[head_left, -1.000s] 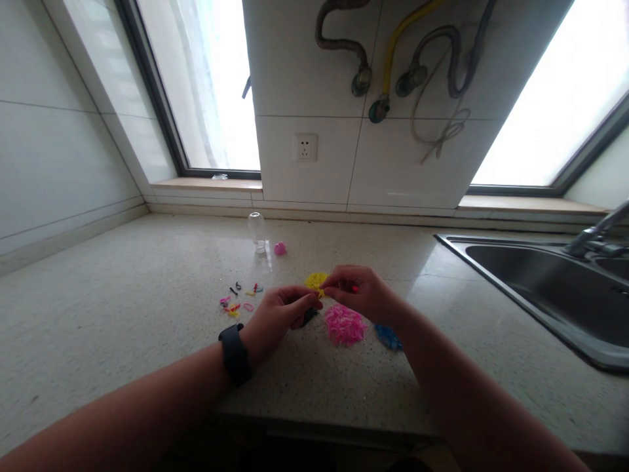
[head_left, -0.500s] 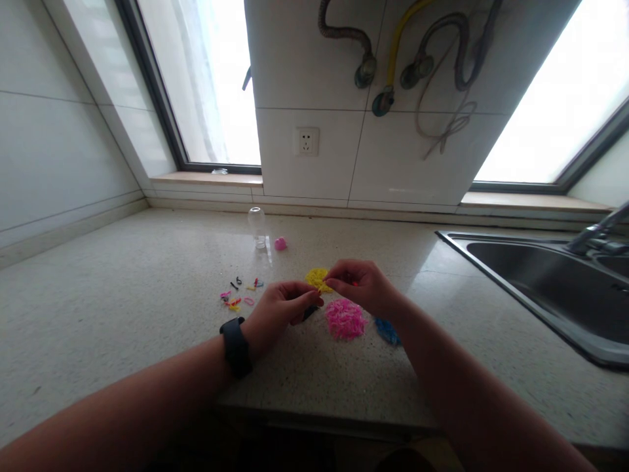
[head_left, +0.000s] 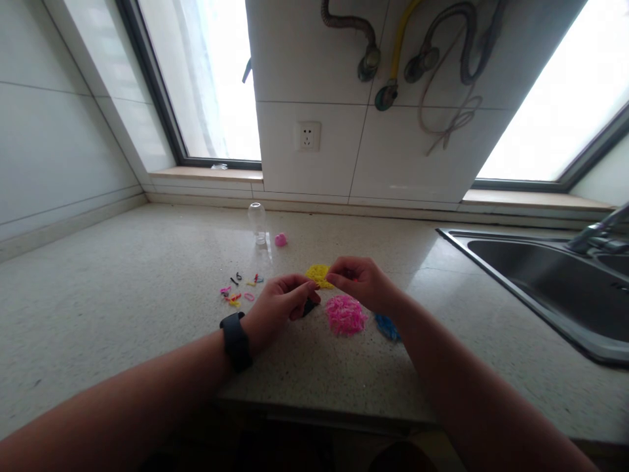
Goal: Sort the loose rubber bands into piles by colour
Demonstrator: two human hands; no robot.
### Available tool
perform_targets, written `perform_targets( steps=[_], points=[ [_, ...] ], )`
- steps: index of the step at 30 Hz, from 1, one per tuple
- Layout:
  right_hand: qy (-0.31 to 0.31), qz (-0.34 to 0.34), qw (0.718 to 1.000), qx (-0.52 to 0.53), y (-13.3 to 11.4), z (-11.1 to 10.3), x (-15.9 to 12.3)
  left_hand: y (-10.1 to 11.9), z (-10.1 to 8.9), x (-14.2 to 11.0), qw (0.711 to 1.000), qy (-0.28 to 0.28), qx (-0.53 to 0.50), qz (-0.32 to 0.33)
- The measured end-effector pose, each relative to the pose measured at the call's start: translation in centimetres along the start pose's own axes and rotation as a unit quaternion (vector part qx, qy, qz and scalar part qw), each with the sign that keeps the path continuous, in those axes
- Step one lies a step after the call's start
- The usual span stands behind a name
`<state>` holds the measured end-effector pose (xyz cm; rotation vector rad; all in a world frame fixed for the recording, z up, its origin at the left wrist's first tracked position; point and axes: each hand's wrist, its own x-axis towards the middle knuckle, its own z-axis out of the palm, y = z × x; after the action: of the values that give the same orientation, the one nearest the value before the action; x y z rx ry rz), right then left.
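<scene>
My left hand (head_left: 287,299), with a dark watch (head_left: 236,341) on its wrist, is closed in a pinch beside the yellow pile of small rubber bands (head_left: 317,275). My right hand (head_left: 362,283) is also closed, its thumb and fingertips just right of that pile; a bit of red shows among its fingers. What either pinch holds is too small to tell. Below and between the hands lies a pink pile of bands (head_left: 344,316). Dark bands (head_left: 309,306) are partly hidden by my left fingers, and a blue pile (head_left: 387,326) is partly covered by my right forearm.
Several loose coloured bands (head_left: 236,296) lie scattered left of my left hand. Farther back stand a clear bottle (head_left: 257,223) and a small pink cap (head_left: 280,240). A steel sink (head_left: 535,288) is set into the counter (head_left: 147,262) on the right. Pipes and a socket (head_left: 308,136) are on the wall.
The fingertips of my two hands have drawn slightly apart; the yellow strand seen between them earlier no longer shows. The view has tilted down a little.
</scene>
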<state>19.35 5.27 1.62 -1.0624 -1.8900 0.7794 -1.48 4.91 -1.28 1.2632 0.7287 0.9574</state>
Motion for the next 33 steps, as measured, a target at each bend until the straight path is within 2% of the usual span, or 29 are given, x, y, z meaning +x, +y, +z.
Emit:
perform_targets(
  steps=[20, 33],
  points=[
    [-0.017, -0.015, 1.000, 0.012, -0.26, 0.41, -0.03, 0.35, 0.40, -0.36, 1.000, -0.003, -0.010, 0.010],
    [-0.039, 0.011, 0.997, 0.058, -0.57, 0.14, 0.01, 0.26, 0.33, -0.41, 0.999, -0.010, -0.053, 0.001]
  ],
)
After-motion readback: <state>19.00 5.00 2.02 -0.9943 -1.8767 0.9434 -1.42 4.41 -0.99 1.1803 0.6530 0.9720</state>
